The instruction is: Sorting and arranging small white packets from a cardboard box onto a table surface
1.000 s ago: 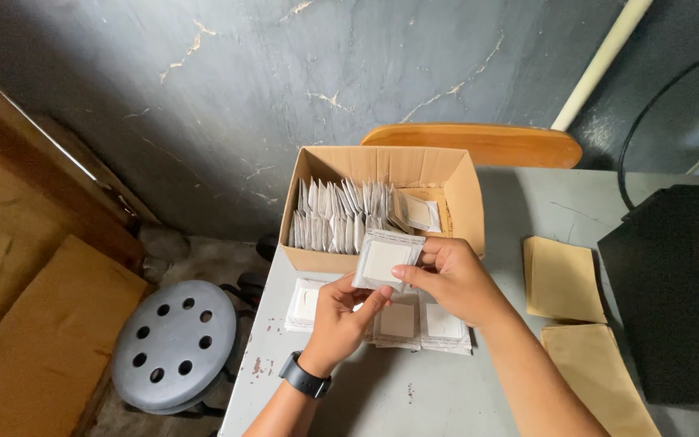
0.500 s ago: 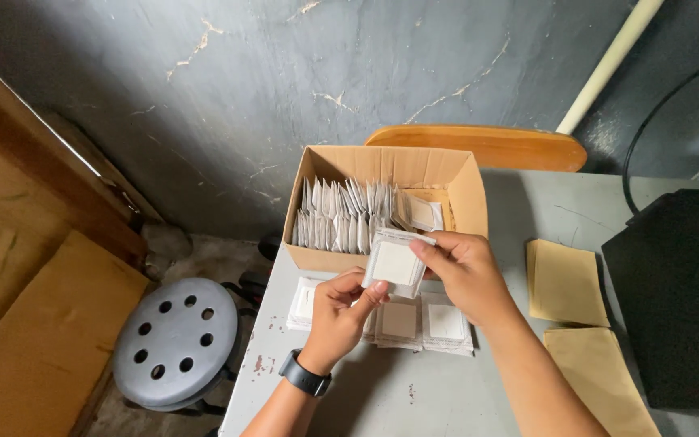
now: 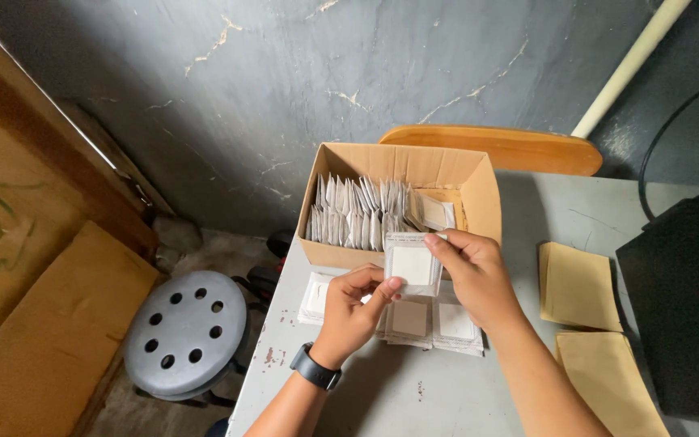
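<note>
Both my hands hold one small clear packet [image 3: 413, 263] with a white square inside, just in front of an open cardboard box [image 3: 479, 202]. My left hand [image 3: 353, 311], with a dark watch on its wrist, pinches the packet's lower left edge. My right hand [image 3: 475, 275] grips its right side. The box is packed with several upright packets [image 3: 353, 212] of the same kind. Under my hands, flat piles of more packets [image 3: 414, 320] lie on the grey table [image 3: 414, 392].
Two tan paper envelopes [image 3: 578, 283] lie on the table to the right, beside a black machine [image 3: 685, 299]. A wooden chair back [image 3: 503, 147] stands behind the box. A grey perforated stool [image 3: 186, 332] sits on the floor at the left, near cardboard sheets [image 3: 50, 340].
The packet in my hands has shifted slightly lower and toward the piles, my fingers changing their hold on it. The box and piles have not moved.
</note>
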